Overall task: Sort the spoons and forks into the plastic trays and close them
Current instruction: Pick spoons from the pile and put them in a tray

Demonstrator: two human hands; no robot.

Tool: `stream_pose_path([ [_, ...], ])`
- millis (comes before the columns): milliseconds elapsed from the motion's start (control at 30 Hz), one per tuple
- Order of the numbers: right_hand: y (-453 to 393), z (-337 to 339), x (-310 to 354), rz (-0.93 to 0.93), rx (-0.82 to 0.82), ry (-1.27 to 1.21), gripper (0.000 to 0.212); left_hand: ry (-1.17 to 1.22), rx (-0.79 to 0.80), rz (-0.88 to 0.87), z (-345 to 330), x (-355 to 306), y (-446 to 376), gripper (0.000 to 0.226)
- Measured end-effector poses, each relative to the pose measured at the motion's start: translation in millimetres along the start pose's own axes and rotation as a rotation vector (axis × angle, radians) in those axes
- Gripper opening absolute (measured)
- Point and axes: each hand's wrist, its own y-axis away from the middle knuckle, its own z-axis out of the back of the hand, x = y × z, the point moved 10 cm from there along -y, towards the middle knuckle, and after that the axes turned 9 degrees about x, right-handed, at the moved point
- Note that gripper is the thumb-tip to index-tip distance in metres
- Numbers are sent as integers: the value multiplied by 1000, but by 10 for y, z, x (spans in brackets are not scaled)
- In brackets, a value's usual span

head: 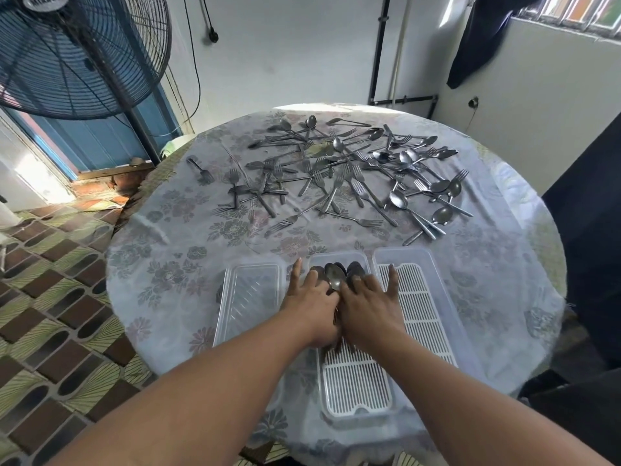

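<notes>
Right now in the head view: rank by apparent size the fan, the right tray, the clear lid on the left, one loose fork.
1. fan, cropped, so true extent unsure
2. right tray
3. clear lid, near the tray's size, nearness makes it unsure
4. loose fork

Daylight fills the room, bright and cool. It enters through the window (571,11) at upper right and the doorway (30,176) at left, where the floor (90,196) glares white. The worktop (188,250) is evenly lit, with soft, faint shadows. Wide-angle distortion bends the walls and the fan (77,52) near the edges. Focus is sharp at centre, slightly soft at the corners.
</notes>
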Motion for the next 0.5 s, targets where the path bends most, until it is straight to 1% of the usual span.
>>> stream_pose_path([
  [33,-25,-11,-2,5,20,12,68,4,3,11,-6,16,1,72],
  [133,-82,-56,-10,8,77,58,80,-26,21,75,-11,84,-5,74],
  [267,-105,-57,-25,11,43,15,75,-53,53,156,-5,59,-58,71],
  [367,-88,-69,-25,8,54,7,80,-30,51,149,-33,21,-77,75],
  [433,-105,-76,-27,8,49,4,75,-33,20,141,-27,44,-76,79],
  [500,-120,-84,-18,15,61,-26,73,-35,-13,126,1,63,-83,75],
])
